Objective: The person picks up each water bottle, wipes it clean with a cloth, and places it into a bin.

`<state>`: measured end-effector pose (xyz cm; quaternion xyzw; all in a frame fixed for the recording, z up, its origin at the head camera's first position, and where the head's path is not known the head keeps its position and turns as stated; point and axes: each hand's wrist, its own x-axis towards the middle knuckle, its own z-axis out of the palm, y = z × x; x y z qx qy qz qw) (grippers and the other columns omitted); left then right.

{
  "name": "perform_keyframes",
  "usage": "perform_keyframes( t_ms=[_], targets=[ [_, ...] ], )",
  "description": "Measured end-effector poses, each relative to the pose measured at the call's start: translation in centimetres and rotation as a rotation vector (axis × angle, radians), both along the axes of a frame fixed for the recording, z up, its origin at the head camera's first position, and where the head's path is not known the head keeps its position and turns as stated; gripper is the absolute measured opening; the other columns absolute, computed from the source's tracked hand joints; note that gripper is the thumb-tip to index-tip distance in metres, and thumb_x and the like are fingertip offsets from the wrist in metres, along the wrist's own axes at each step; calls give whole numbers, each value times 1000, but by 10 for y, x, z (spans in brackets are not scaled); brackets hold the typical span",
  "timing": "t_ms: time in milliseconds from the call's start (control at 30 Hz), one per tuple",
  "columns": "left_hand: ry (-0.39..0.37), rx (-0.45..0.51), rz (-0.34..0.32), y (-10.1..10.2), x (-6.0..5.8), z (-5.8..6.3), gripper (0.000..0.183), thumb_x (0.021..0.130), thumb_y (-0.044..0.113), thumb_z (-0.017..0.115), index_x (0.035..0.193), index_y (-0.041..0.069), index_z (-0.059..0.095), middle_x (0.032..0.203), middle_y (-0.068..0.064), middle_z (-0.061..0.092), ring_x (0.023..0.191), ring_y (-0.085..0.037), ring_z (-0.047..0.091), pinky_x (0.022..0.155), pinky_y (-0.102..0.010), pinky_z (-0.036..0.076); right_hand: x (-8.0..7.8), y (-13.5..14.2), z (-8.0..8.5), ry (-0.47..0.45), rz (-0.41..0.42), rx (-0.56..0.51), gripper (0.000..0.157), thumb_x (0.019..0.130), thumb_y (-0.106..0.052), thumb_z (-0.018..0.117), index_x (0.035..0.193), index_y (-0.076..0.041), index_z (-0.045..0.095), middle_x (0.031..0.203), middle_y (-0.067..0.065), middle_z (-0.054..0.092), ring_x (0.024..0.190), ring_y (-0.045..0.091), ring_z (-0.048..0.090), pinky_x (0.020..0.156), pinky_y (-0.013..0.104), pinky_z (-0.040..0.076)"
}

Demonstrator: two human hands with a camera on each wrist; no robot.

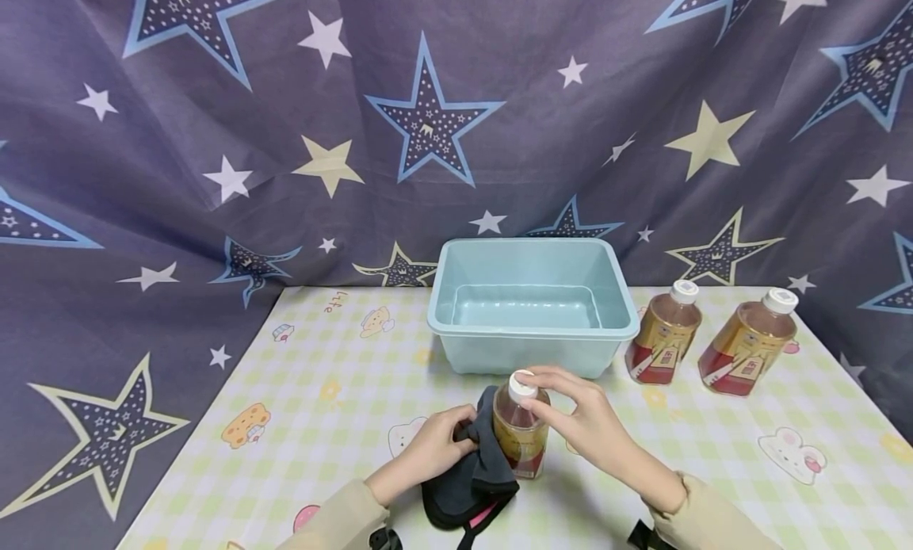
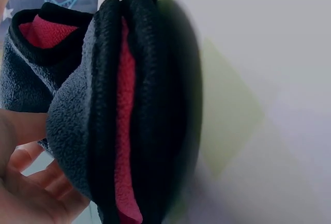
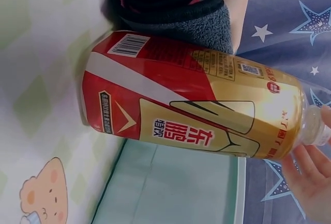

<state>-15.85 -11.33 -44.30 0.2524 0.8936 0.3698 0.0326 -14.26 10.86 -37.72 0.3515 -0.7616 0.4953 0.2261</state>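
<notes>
My right hand (image 1: 588, 417) pinches the white cap (image 1: 522, 387) of a gold and red drink bottle (image 1: 523, 439), which stands upright on the table. In my left hand (image 1: 435, 448) is a dark grey fleece cloth (image 1: 464, 483) with black edging and a pink inner side. The cloth is pressed up against the left side of that bottle. Seen from the left wrist, the fleece (image 2: 72, 120) is folded over, with thumb and fingers gripping it. The bottle's label (image 3: 176, 100) faces the right wrist camera; the cap itself is mostly out of that frame.
Just behind the bottle stands a light blue plastic basin (image 1: 524, 348) with nothing visible inside. Two similar capped bottles, one nearer (image 1: 663, 336) and one farther right (image 1: 747, 345), stand beside it. A checked cloth (image 1: 328, 423) covers the table; a star-patterned curtain (image 1: 278, 122) hangs behind.
</notes>
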Motion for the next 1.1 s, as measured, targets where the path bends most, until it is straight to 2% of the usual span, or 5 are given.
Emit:
perform_keyframes(
  t_ms=[133,500,767,1100],
  targets=[
    [-4,12,-9,-3,0,0,17,74,6,67,84,14,56,78,5,58,63,-4,47,58,-21,38,0,0,2,-3,8,3,34,70,5,68,103,-3,64,103,9,62,96,17,57,81,15,41],
    [-23,50,-17,-13,3,0,16,76,9,67,88,14,59,77,5,60,64,-4,51,61,-22,41,-2,3,12,0,13,23,31,72,4,67,103,-4,65,104,8,62,96,15,57,80,16,43],
    [-24,68,-21,-18,6,3,16,75,6,67,88,12,59,76,3,61,64,-4,51,60,-24,42,-8,6,32,-41,7,55,29,75,0,66,103,-6,65,106,5,62,99,16,56,82,19,43],
    [-44,71,-22,-21,8,4,17,76,6,66,90,12,60,79,3,61,66,-5,51,61,-23,42,-24,8,62,-102,52,85,28,78,-4,64,106,-6,64,106,3,62,100,13,56,83,27,44]
  ],
)
